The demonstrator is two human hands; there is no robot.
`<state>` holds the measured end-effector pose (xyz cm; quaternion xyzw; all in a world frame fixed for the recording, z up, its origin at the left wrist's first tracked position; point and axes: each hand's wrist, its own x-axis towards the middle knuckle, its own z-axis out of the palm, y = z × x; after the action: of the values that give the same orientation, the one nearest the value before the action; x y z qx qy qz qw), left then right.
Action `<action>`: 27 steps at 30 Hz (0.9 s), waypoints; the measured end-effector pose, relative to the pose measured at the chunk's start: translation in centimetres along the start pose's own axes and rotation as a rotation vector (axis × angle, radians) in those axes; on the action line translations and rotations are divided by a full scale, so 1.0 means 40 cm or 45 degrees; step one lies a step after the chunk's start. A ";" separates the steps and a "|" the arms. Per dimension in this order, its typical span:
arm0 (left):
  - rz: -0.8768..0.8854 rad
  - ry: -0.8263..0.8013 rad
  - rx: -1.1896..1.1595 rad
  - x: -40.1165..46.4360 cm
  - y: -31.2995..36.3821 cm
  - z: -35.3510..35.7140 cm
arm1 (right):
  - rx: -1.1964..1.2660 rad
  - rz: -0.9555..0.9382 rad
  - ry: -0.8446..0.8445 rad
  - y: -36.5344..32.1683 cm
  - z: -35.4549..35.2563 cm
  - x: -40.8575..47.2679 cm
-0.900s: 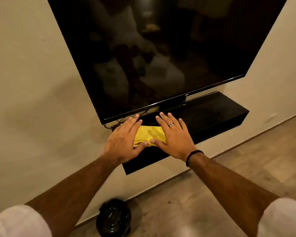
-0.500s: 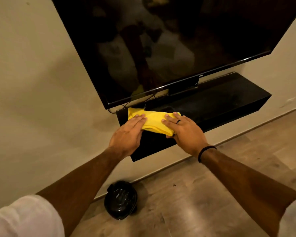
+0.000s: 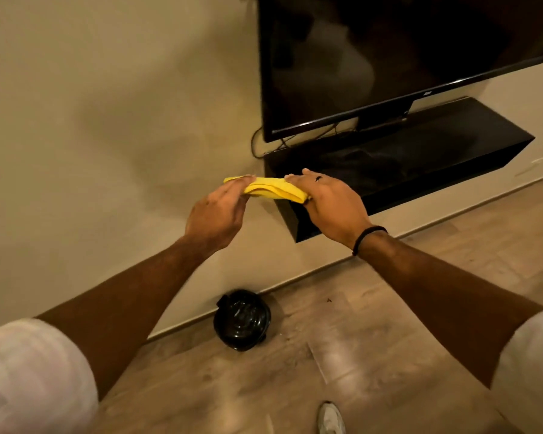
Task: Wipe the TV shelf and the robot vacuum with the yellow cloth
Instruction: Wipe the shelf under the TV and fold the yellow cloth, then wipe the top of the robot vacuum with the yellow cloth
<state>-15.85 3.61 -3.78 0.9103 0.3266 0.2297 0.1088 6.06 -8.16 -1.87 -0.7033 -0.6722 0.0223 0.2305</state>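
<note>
The folded yellow cloth (image 3: pixel 273 189) hangs in the air in front of the left end of the black TV shelf (image 3: pixel 420 151). My left hand (image 3: pixel 217 211) grips its left end and my right hand (image 3: pixel 329 202) grips its right end. The cloth is off the shelf surface. The black round robot vacuum (image 3: pixel 241 319) sits on the wooden floor against the wall, below my hands.
A large dark TV (image 3: pixel 389 57) hangs on the beige wall just above the shelf, with cables (image 3: pixel 264 145) dangling at its lower left corner. A white shoe (image 3: pixel 331 418) shows at the bottom edge on the wooden floor (image 3: pixel 389 339).
Both hands were pressing the cloth flat on the shelf's left end; they have since gathered it, lifted it off and pulled it back to the left of the shelf.
</note>
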 end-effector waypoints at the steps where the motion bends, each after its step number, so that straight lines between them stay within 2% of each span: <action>1: 0.011 0.001 0.012 -0.022 -0.028 -0.014 | 0.001 -0.001 -0.004 -0.029 0.021 0.002; 7: -0.094 0.055 0.019 -0.162 -0.194 -0.063 | -0.062 -0.126 -0.016 -0.183 0.159 0.027; 12: -0.277 0.088 -0.045 -0.287 -0.301 0.003 | -0.165 -0.300 -0.126 -0.245 0.338 0.009; 17: -0.395 0.045 -0.051 -0.382 -0.413 0.243 | -0.061 -0.296 -0.196 -0.154 0.607 -0.051; 27: -0.473 -0.066 -0.042 -0.615 -0.668 0.958 | 0.082 -0.233 -0.350 0.202 1.304 -0.214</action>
<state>-28.41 6.28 -54.98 0.8381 0.4822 0.1876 0.1727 -5.00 -0.91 -53.68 -0.6218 -0.7574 0.1187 0.1600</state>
